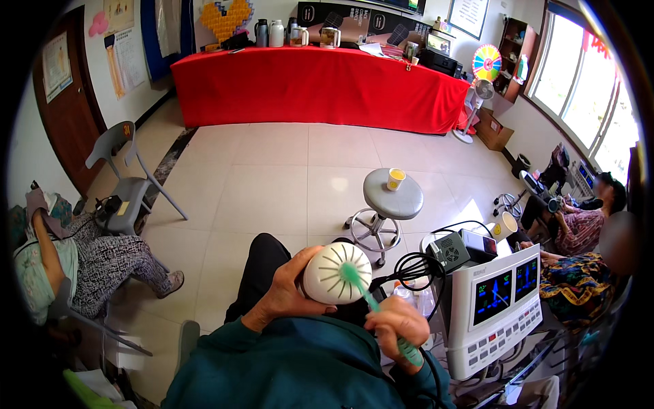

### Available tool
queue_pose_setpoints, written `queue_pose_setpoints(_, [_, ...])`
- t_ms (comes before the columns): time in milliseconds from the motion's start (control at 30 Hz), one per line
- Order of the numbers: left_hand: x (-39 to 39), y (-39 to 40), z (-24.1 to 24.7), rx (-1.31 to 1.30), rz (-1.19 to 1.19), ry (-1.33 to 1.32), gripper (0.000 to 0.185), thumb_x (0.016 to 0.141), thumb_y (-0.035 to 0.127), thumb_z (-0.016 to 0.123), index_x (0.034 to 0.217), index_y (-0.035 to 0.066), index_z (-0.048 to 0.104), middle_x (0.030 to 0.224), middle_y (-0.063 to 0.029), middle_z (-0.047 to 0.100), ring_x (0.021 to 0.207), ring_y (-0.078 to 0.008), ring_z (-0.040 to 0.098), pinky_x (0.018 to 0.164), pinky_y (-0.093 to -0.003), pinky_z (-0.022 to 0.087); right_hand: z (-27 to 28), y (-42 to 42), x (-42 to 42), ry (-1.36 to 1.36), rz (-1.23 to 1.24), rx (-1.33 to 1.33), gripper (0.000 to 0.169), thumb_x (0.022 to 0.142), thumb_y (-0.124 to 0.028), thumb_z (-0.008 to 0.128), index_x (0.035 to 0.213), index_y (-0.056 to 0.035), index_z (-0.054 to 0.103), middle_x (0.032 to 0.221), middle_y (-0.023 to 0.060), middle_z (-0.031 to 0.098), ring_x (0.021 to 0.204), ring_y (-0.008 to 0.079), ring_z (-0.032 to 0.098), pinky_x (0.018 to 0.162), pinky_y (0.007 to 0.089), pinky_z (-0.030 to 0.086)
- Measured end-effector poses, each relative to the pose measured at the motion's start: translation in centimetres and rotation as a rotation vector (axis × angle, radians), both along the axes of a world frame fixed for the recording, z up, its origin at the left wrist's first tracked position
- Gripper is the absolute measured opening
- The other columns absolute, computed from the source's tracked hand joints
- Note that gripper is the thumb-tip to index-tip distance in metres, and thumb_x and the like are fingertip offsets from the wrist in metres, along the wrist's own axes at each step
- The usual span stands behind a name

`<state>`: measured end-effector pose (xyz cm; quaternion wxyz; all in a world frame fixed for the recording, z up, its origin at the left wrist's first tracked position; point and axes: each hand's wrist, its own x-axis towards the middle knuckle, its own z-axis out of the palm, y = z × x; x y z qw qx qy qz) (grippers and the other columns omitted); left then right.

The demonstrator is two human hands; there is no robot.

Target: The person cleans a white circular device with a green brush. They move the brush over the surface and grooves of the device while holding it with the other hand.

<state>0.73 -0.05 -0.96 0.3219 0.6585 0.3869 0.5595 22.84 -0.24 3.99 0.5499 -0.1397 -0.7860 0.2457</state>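
My left hand (pixel 289 283) is wrapped around the side of a white rounded device (pixel 334 286) with dark slots fanning out over its domed face. In my right hand (pixel 398 324) is the handle of a green toothbrush-like brush (pixel 375 305), its head at the middle of the slotted face. Whether the bristles touch the slots cannot be told. The device is in front of my green top, above my dark trousers. A black cable runs by my right sleeve.
A white console (pixel 494 309) with lit displays stands close on the right, below a grey box (pixel 448 251), coiled black cable and a paper cup (pixel 505 226). Ahead is a round stool (pixel 393 202) bearing another cup (pixel 396 179). People sit at both sides. A red-covered table (pixel 317 87) stands farther off.
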Motion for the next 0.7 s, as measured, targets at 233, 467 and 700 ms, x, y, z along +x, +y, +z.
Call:
queue_pose_setpoints(233, [0.3,0.2,0.7,0.185,0.006,0.178,0.089,0.049,0.014,0.089,0.126,0.0,0.047,0.121,-0.0166,0.053,0.112,-0.0286,0.054,0.096,-0.0346,0.043,-0.2,0.4,-0.4,0.005,-0.062,0.039,0.009,0.082,-0.004,0.057,0.083,0.0022,0.063,0.067,0.008,0.061,0.058,0.0198,0.055,0.056,0.0297,0.045])
queue_pose_setpoints(467, [0.0,-0.1,0.9,0.06,0.054,0.016,0.092,0.05,0.007,0.089,0.129,0.0,0.043,0.118,-0.0115,0.056,0.109,-0.0182,0.055,0.094,-0.0305,0.044,-0.5,0.4,0.6,0.043,-0.068,-0.084,0.016,0.077,0.004,0.059,0.093,0.0032,0.064,0.069,0.0096,0.062,0.06,0.0204,0.057,0.053,0.029,0.044])
queue_pose_setpoints(700, [-0.5,-0.1,0.0,0.052,-0.031,-0.079,0.092,0.048,0.016,0.092,0.125,-0.004,0.047,0.112,-0.0102,0.06,0.106,-0.0173,0.056,0.092,-0.0313,0.045,0.2,0.2,-0.4,0.008,0.056,0.059,0.018,0.086,-0.012,0.054,0.078,0.0009,0.064,0.069,0.0087,0.062,0.06,0.0211,0.058,0.057,0.0307,0.047])
